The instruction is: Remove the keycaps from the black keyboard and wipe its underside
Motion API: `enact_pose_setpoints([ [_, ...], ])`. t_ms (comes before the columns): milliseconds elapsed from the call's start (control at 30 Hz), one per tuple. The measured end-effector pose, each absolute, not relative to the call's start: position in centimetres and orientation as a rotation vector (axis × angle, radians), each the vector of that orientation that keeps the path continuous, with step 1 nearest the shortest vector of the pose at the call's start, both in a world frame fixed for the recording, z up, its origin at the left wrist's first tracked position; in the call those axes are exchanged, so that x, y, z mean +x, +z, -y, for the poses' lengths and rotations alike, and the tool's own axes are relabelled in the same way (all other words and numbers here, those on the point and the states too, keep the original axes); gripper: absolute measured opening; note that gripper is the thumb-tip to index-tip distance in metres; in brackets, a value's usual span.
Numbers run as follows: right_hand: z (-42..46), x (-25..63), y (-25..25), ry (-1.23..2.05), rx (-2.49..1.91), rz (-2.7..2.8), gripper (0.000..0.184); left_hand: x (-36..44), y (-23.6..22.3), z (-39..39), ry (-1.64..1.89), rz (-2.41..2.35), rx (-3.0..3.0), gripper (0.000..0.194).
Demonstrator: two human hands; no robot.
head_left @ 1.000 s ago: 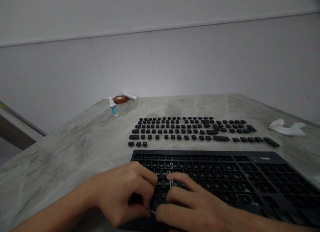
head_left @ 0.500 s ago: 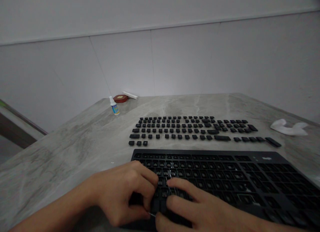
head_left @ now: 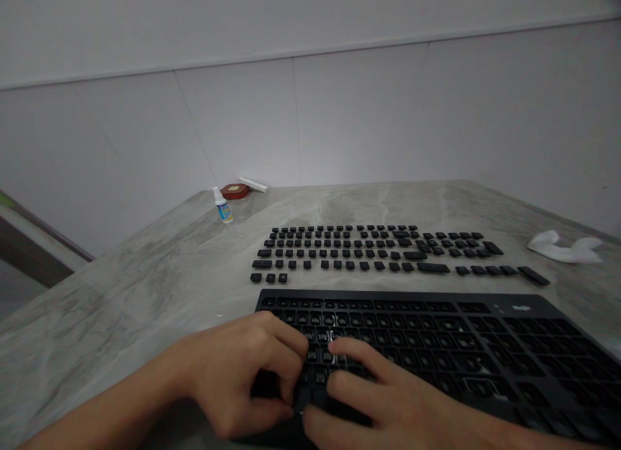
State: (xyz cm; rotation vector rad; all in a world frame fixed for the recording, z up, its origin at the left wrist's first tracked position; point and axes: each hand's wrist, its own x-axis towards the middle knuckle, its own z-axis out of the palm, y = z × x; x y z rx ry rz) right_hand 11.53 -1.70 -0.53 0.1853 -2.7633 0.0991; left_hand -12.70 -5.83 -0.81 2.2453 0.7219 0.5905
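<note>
On keyboard (head_left: 439,339), unreadable white mark (head_left: 521,308)

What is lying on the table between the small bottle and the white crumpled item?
Rows of loose black keycaps lie between the bottle and the white crumpled item; this shows in the head view.

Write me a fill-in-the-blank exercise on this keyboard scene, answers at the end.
1. The left hand and right hand are at the ____ (left or right) end of the black plastic keyboard base.
2. The loose black plastic keycaps lie on the ____ (near or far) side of the base.
3. The small white bottle with a blue label stands ____ (left or right) of the crumpled white tissue-like piece.

Missing words: left; far; left.
</note>
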Motion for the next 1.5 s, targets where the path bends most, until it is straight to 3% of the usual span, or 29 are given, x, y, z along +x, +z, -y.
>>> enact_pose_setpoints([
  [567,1.6,11.2,0.2,0.231,0.076,2.796,0.032,-12.7,-0.4,5.5,0.536,-0.798,2.289,0.019],
  [933,1.6,11.2,0.3,0.28,0.106,2.811,0.026,-12.8,0.1,5.2,0.569,-0.783,2.288,0.016],
  [1200,1.3,11.4,-1.0,0.408,0.162,2.831,0.011,-12.7,0.3,5.1,0.555,-0.809,2.283,0.013],
  [1500,1.5,11.2,-1.6,0.411,0.176,2.744,0.014,-12.7,0.4,5.2,0.548,-0.81,2.301,0.013],
])
